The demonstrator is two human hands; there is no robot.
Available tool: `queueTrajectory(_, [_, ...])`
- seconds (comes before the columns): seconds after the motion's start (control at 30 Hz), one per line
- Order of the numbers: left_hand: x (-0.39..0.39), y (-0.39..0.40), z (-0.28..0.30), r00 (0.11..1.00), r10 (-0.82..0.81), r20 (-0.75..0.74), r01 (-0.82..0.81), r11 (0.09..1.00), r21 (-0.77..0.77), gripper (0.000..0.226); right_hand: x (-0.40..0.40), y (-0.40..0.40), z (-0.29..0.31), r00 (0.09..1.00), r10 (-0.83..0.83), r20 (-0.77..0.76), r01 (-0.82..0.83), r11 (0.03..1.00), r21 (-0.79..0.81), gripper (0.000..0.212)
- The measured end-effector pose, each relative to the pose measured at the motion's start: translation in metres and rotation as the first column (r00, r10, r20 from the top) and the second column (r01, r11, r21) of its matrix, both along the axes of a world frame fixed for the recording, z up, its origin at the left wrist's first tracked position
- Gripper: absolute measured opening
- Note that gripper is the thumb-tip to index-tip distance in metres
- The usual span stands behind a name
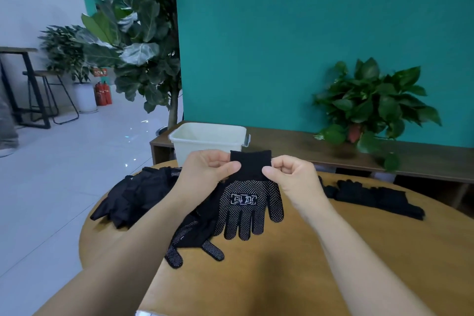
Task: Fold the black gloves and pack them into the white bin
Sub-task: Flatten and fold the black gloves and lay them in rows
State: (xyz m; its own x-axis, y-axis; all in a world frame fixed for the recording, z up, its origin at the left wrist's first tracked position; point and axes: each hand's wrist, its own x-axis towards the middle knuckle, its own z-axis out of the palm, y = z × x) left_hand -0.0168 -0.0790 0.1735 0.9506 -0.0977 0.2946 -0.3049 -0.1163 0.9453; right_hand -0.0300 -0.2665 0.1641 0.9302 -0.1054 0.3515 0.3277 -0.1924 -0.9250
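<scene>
Your left hand (205,172) and right hand (292,174) each pinch a side of the cuff of a black glove (250,195) at the centre of the frame, thumbs on the near face, fingers curled behind. The glove hangs with its dotted palm toward you, fingertips down over the tabletop (295,264). Another dotted glove (195,241) lies flat just below and left of it. A heap of black gloves (138,192) sits at centre left, a further row (372,197) at centre right. The white bin (207,141) stands behind your hands, above centre.
</scene>
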Motion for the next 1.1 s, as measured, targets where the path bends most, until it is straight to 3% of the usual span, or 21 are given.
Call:
queueTrajectory(0.13, [0.001,-0.010,-0.001,0.996,0.084,0.006,-0.084,0.996,0.018,0.007,-0.009,0.001,-0.003,0.997,-0.071,0.016,0.069,0.994,0.081,0.005])
queueTrajectory(0.3, [-0.002,-0.028,-0.007,0.940,0.315,0.133,-0.326,0.942,0.078,0.016,-0.015,0.008,-0.006,0.982,-0.188,0.033,0.181,0.972,0.152,0.015])
queueTrajectory(0.43, [-0.015,-0.042,-0.013,0.979,0.128,0.158,-0.146,0.983,0.109,0.004,-0.017,0.012,-0.008,0.973,-0.215,0.088,0.206,0.973,0.103,0.015])
queueTrajectory(0.5, [-0.022,-0.046,-0.013,0.994,0.019,0.105,-0.020,1.000,0.001,0.016,-0.019,0.013,-0.008,0.980,-0.172,0.102,0.168,0.985,0.040,0.016])
queueTrajectory(0.57, [-0.027,-0.047,-0.012,0.998,-0.055,0.037,0.059,0.991,-0.118,0.023,-0.022,0.012,-0.006,0.986,-0.110,0.124,0.116,0.993,-0.039,0.031])
queueTrajectory(0.67, [-0.026,-0.043,-0.013,0.995,-0.078,-0.060,0.062,0.972,-0.228,0.018,-0.028,0.008,-0.002,0.993,0.010,0.121,0.001,0.996,-0.089,0.044])
queueTrajectory(0.77, [-0.021,-0.037,-0.015,0.978,-0.158,-0.138,0.103,0.934,-0.343,0.018,-0.030,-0.003,0.000,0.986,-0.070,0.150,0.074,0.997,-0.023,0.030])
queueTrajectory(0.83, [-0.019,-0.033,-0.015,0.959,-0.226,-0.169,0.149,0.915,-0.375,0.022,-0.029,-0.014,0.002,0.982,-0.145,0.119,0.149,0.989,-0.022,0.034])
queueTrajectory(0.9, [-0.019,-0.032,-0.015,0.934,-0.302,-0.189,0.213,0.899,-0.382,0.026,-0.030,-0.021,0.006,0.997,-0.072,0.022,0.073,0.997,-0.020,0.040])
queueTrajectory(0.93, [-0.020,-0.031,-0.015,0.924,-0.328,-0.194,0.237,0.893,-0.383,0.026,-0.031,-0.023,0.007,1.000,-0.002,-0.015,0.002,1.000,0.026,0.032])
queueTrajectory(1.03, [-0.019,-0.030,-0.019,0.935,-0.289,-0.207,0.211,0.920,-0.331,0.024,-0.036,-0.026,0.005,0.997,0.075,0.029,-0.077,0.992,0.102,0.002])
queueTrajectory(1.1, [-0.017,-0.029,-0.022,0.959,-0.213,-0.189,0.156,0.948,-0.277,0.023,-0.037,-0.030,0.002,0.997,0.062,0.047,-0.066,0.993,0.093,0.008])
